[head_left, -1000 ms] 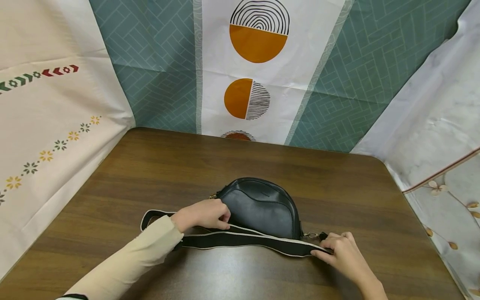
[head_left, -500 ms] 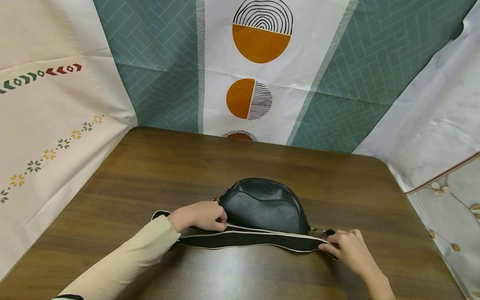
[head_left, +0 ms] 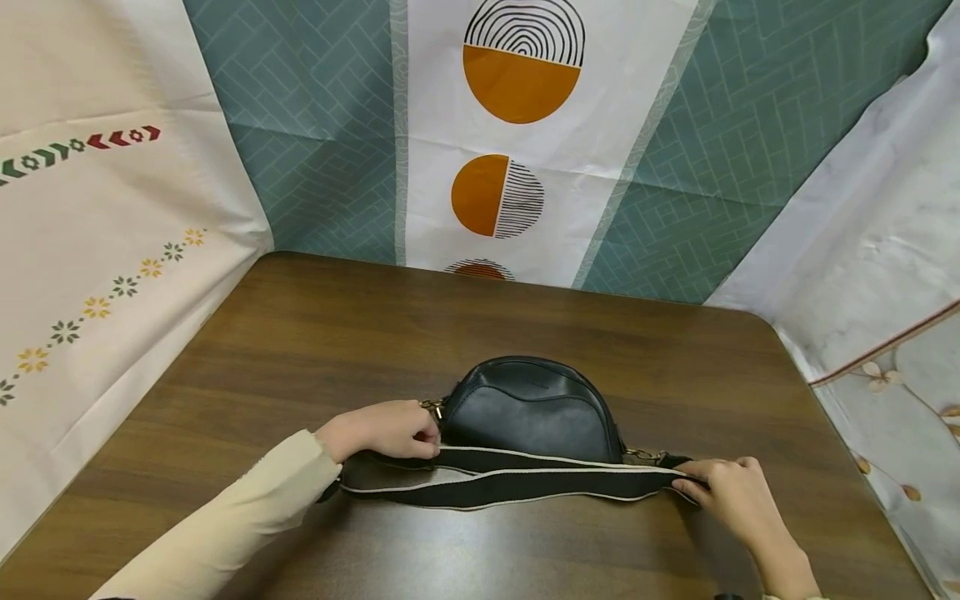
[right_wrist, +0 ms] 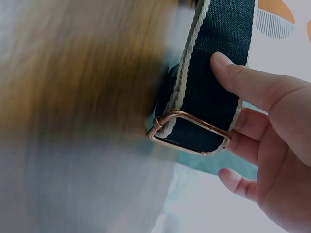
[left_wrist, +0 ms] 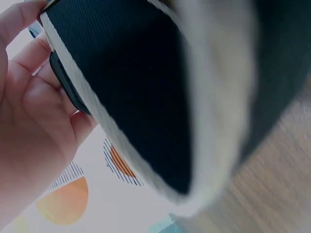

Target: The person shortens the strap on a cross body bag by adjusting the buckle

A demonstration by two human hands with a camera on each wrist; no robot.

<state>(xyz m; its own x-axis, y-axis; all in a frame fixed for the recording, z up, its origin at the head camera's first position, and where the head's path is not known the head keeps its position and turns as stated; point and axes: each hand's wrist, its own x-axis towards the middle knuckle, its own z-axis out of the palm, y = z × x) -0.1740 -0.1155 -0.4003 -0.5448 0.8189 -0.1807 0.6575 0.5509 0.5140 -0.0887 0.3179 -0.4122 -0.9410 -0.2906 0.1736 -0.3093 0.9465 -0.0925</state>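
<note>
A black half-round handbag (head_left: 532, 417) stands on the wooden table, with metal clips at both ends. Its wide black strap (head_left: 540, 485), edged in white, runs doubled along the bag's front. My left hand (head_left: 393, 429) grips the strap near the bag's left end; in the left wrist view the strap (left_wrist: 121, 87) loops close to the camera, blurred in part. At the right, my right hand (head_left: 731, 492) pinches the other end of the strap between thumb and fingers. A copper-coloured slider buckle (right_wrist: 192, 133) sits on the strap just by the right fingers.
The brown wooden table (head_left: 360, 333) reaches back to a green and white patterned cloth (head_left: 322, 167). White cloths hang along both sides, the left one (head_left: 112, 275) printed with small flowers.
My right hand has moved right with its end of the strap. My left hand has shifted slightly left, and the strap looks more stretched out. The bag has slid a little right.
</note>
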